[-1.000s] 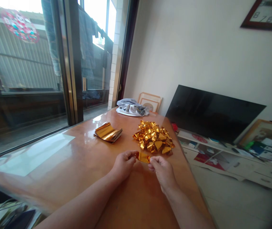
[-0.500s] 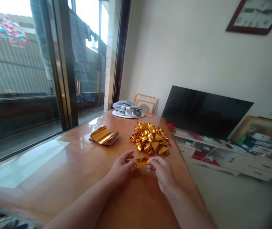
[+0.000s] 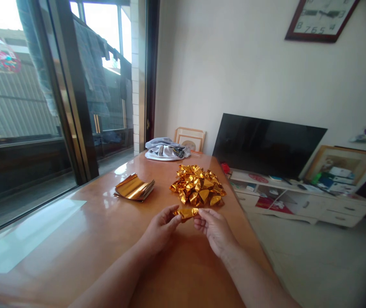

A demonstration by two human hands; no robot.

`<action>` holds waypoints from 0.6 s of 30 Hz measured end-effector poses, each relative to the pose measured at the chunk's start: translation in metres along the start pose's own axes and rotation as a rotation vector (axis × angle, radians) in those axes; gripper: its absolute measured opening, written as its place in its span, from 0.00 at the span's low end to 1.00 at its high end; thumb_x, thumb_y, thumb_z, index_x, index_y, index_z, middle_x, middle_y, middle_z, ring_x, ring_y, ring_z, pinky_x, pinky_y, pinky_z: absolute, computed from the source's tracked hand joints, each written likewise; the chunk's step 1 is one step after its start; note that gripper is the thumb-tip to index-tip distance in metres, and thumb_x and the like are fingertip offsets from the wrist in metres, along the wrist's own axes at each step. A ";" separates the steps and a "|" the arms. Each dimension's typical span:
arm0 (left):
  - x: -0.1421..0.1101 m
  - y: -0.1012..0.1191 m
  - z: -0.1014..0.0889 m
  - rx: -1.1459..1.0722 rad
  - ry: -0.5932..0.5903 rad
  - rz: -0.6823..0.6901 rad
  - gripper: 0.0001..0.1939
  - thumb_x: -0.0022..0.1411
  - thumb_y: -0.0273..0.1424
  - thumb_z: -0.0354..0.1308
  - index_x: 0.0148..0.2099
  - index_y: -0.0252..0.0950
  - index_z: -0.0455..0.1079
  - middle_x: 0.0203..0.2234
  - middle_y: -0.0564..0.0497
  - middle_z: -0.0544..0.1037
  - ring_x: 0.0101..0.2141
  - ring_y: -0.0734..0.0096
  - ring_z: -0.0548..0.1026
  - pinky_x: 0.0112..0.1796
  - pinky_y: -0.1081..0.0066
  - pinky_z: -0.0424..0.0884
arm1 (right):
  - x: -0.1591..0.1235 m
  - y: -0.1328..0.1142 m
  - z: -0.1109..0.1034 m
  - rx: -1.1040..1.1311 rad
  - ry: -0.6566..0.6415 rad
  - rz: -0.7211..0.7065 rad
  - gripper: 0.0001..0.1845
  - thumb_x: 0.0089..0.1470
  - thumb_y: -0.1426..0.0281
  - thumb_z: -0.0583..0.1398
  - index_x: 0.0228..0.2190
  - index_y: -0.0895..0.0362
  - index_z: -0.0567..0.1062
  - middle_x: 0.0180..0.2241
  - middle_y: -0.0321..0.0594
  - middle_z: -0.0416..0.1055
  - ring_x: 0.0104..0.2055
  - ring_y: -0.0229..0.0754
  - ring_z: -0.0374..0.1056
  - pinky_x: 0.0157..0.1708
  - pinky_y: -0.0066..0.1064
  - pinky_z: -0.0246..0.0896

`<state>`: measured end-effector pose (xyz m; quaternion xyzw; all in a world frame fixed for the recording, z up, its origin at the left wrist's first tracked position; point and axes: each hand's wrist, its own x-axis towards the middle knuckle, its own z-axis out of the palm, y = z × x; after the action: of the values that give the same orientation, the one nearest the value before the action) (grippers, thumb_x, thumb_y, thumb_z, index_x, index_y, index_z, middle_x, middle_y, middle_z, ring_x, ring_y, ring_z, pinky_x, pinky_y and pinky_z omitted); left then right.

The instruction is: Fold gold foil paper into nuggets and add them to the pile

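Between my hands, just above the wooden table [image 3: 105, 252], is a small folded piece of gold foil paper [image 3: 187, 213]. My left hand [image 3: 162, 226] pinches its left end between thumb and fingers. At its right end, the thumb and forefinger of my right hand [image 3: 215, 229] are closed on it, the other fingers curled. Beyond it lies a heap of folded gold foil pieces [image 3: 200, 186], pointed and shiny. A stack of flat gold foil sheets [image 3: 133, 188], slightly curled at the edges, lies to the left of the heap.
Folded clothes [image 3: 166, 149] rest at the table's far end, before leaning picture frames [image 3: 191, 139]. A white sheet or bright reflection [image 3: 31, 235] shows at the left. Right of the table stands a low white cabinet [image 3: 324, 209] below a television [image 3: 268, 145].
My left fingers have closed on the left end of the foil piece, where they were more spread before. The head view has turned slightly right.
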<state>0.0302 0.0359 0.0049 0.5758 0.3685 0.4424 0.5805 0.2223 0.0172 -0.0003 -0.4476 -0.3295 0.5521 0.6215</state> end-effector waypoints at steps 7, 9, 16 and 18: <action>0.005 -0.002 -0.010 -0.169 0.022 -0.142 0.28 0.61 0.47 0.59 0.57 0.36 0.70 0.42 0.43 0.81 0.39 0.64 0.78 0.37 0.70 0.69 | -0.005 -0.007 0.004 -0.228 -0.100 -0.189 0.24 0.51 0.57 0.67 0.46 0.56 0.75 0.34 0.38 0.77 0.34 0.40 0.72 0.38 0.33 0.68; 0.007 -0.004 -0.011 -0.229 0.041 -0.175 0.27 0.61 0.46 0.59 0.57 0.35 0.70 0.38 0.45 0.81 0.36 0.66 0.77 0.35 0.71 0.69 | -0.005 -0.007 0.004 -0.347 -0.151 -0.264 0.25 0.52 0.58 0.66 0.50 0.55 0.74 0.35 0.38 0.77 0.36 0.41 0.72 0.40 0.33 0.67; 0.006 -0.007 -0.012 -0.244 0.108 -0.175 0.30 0.62 0.48 0.56 0.58 0.34 0.69 0.37 0.46 0.78 0.33 0.69 0.74 0.31 0.72 0.68 | -0.015 -0.009 0.008 -0.691 -0.245 -0.507 0.09 0.57 0.64 0.62 0.39 0.53 0.78 0.36 0.38 0.78 0.38 0.43 0.73 0.39 0.32 0.67; 0.007 -0.008 -0.013 -0.227 0.116 -0.181 0.30 0.63 0.49 0.55 0.59 0.34 0.69 0.36 0.47 0.77 0.33 0.69 0.74 0.31 0.72 0.67 | -0.020 -0.011 0.010 -0.784 -0.269 -0.584 0.07 0.57 0.67 0.61 0.38 0.52 0.78 0.35 0.37 0.77 0.37 0.43 0.73 0.38 0.32 0.66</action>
<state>0.0208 0.0471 -0.0037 0.4443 0.3993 0.4597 0.6572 0.2137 0.0000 0.0152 -0.4612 -0.7007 0.2427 0.4872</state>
